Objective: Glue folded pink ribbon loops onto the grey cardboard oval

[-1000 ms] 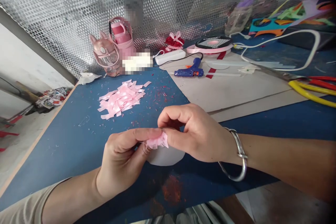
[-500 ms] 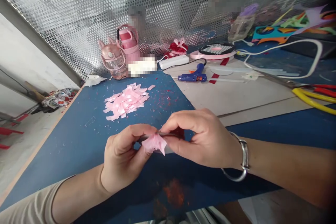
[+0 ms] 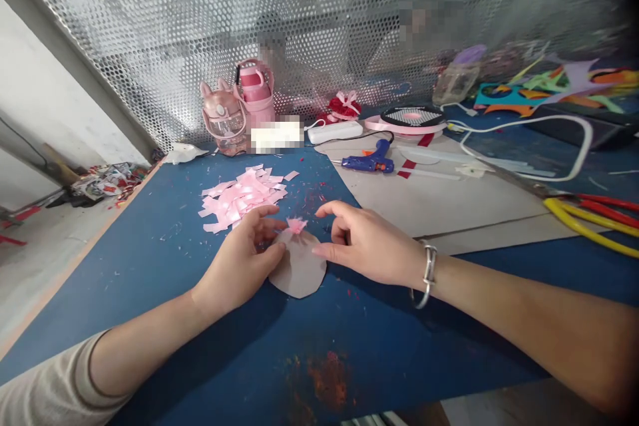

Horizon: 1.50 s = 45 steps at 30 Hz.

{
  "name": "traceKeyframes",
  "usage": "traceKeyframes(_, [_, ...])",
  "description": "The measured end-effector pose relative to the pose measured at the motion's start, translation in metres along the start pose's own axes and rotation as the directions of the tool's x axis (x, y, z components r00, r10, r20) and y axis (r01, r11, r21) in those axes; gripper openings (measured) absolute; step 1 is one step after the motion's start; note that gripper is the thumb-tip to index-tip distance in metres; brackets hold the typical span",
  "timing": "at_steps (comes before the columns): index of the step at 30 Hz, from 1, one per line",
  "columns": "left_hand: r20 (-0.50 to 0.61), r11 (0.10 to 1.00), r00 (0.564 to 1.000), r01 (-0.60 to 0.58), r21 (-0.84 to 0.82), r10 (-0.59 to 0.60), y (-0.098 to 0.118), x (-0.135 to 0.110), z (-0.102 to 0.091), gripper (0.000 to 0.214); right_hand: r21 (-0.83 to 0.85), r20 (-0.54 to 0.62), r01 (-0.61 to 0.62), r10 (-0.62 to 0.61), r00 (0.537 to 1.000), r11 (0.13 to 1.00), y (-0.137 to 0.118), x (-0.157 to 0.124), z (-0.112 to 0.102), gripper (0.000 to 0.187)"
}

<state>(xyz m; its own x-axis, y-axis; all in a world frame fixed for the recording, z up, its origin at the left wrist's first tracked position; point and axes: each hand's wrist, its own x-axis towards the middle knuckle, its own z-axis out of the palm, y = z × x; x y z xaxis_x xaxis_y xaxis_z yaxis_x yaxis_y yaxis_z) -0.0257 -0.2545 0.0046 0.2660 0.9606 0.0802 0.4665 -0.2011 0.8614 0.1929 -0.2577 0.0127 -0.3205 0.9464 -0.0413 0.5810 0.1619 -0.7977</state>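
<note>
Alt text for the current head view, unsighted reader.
A person's left hand touches a grey card with a pink ribbon tuft at its far edge, the right hand open beside it, over a blue table. Behind are pink ribbon strips and a glue gun.

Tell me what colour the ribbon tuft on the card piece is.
The ribbon tuft is pink; it shows best in the head view.

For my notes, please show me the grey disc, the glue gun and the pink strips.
Grey disc (image 3: 299, 267): head view, bare flat face.
Glue gun (image 3: 368, 163): head view, blue body.
Pink strips (image 3: 243, 196): head view, pile's middle.
</note>
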Motion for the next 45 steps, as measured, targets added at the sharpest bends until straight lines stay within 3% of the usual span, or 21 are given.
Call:
traceKeyframes(2, [-0.097,0.976,0.991,-0.073,0.204,0.094,-0.003,0.002,-0.005,0.038,-0.125,-0.069,0.026,-0.034,0.997,0.992,0.000,0.001,-0.001,0.041])
traceKeyframes(4, [-0.145,0.945,0.974,-0.122,0.304,0.173,-0.002,0.001,-0.009,0.032,-0.111,-0.117,0.042,-0.055,0.992,0.993,0.000,0.001,0.000,0.030])
traceKeyframes(7, [0.048,0.786,0.965,-0.239,0.570,0.258,0.004,-0.007,-0.011,0.019,-0.065,-0.166,0.080,-0.090,0.982,0.995,0.000,0.001,0.002,0.026])
traceKeyframes(10, [0.254,0.636,0.947,-0.319,0.703,0.194,0.011,-0.018,-0.006,0.031,0.001,-0.156,0.125,-0.123,0.980,0.992,-0.002,-0.003,0.001,0.018])
traceKeyframes(14, [0.278,0.672,0.940,-0.336,0.660,0.197,0.014,-0.022,-0.002,0.036,-0.016,-0.184,0.211,-0.210,0.960,0.977,-0.005,-0.008,-0.007,0.012])
traceKeyframes(17, [0.184,0.671,0.952,-0.304,0.676,0.245,0.009,-0.010,-0.006,0.030,-0.017,-0.214,0.207,-0.205,0.955,0.978,-0.005,-0.009,-0.013,0.016])
traceKeyframes(23, [-0.127,0.607,0.970,-0.027,0.795,0.209,-0.028,0.042,-0.038,0.035,-0.088,-0.213,0.237,-0.251,0.944,0.968,-0.001,-0.006,-0.010,0.017])
traceKeyframes(27, [-0.151,0.646,0.976,0.012,0.763,0.160,-0.045,0.056,-0.052,0.031,-0.130,-0.212,0.226,-0.250,0.945,0.965,-0.001,-0.004,-0.009,0.024])
traceKeyframes(34, [-0.162,0.665,0.958,-0.038,0.746,0.236,-0.041,0.061,-0.053,0.033,-0.231,-0.194,0.239,-0.285,0.939,0.943,-0.001,0.002,-0.013,0.017])
traceKeyframes(37, [-0.058,0.646,0.962,-0.134,0.751,0.267,-0.041,0.083,-0.052,0.030,-0.381,-0.259,0.175,-0.286,0.922,0.908,0.005,0.011,-0.032,0.020])
traceKeyframes(40, [0.057,0.639,0.968,-0.205,0.742,0.244,-0.046,0.105,-0.054,0.028,-0.471,-0.390,0.003,-0.210,0.897,0.882,0.020,0.027,-0.069,0.022])
traceKeyframes(43, [0.107,0.646,0.967,-0.234,0.726,0.230,-0.053,0.114,-0.057,0.025,-0.558,-0.389,-0.117,-0.134,0.911,0.822,0.041,0.046,-0.107,0.018])
traceKeyframes(45, [0.092,0.653,0.965,-0.236,0.720,0.247,-0.057,0.114,-0.059,0.024,-0.621,-0.368,-0.149,-0.118,0.923,0.770,0.055,0.057,-0.124,0.029])
